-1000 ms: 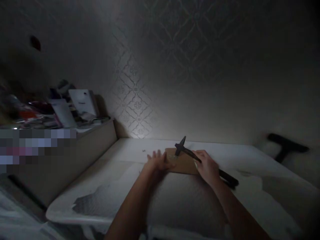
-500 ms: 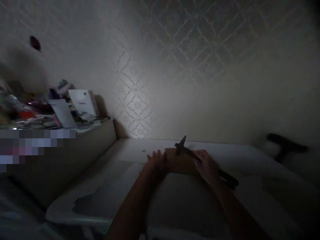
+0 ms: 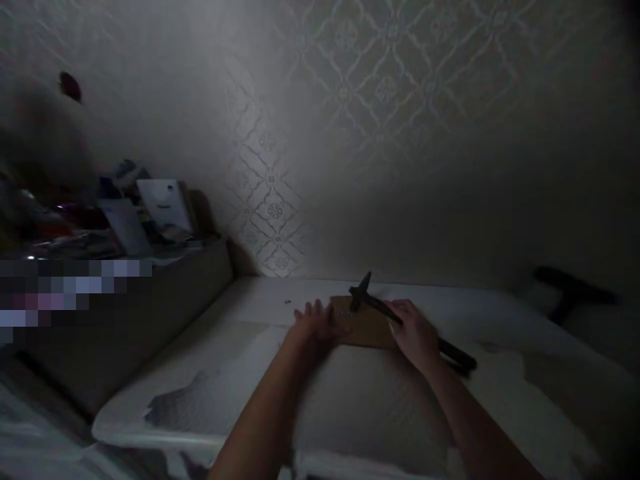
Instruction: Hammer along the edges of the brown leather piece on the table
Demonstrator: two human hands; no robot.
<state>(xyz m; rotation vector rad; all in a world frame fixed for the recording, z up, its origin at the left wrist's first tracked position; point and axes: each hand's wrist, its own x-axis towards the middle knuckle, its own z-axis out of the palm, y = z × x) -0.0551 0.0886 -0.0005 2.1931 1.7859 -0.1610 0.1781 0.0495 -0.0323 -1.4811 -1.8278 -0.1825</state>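
Note:
The scene is dim. A brown wooden board (image 3: 367,325) lies on a white table (image 3: 250,373) near the wall. My right hand (image 3: 415,335) is wrapped round the dark handle of a hammer (image 3: 374,303), whose head hangs just above the board's left part. My left hand (image 3: 315,321) rests at the board's left edge, fingers together near a few small pale specks on the wood. I cannot tell what it pinches, if anything. Tiny dark bits (image 3: 287,301) lie on the table behind it.
A low cabinet (image 3: 165,280) at the left carries white boxes (image 3: 165,203) and clutter. Patterned wallpaper (image 3: 270,200) rises behind the table. A dark T-shaped object (image 3: 570,288) lies at the far right. The tabletop's coating is worn at the front left.
The lighting flickered brighter and then dimmer. The hammer head dipped slightly and came back up over the board. My hands stay in about the same places.

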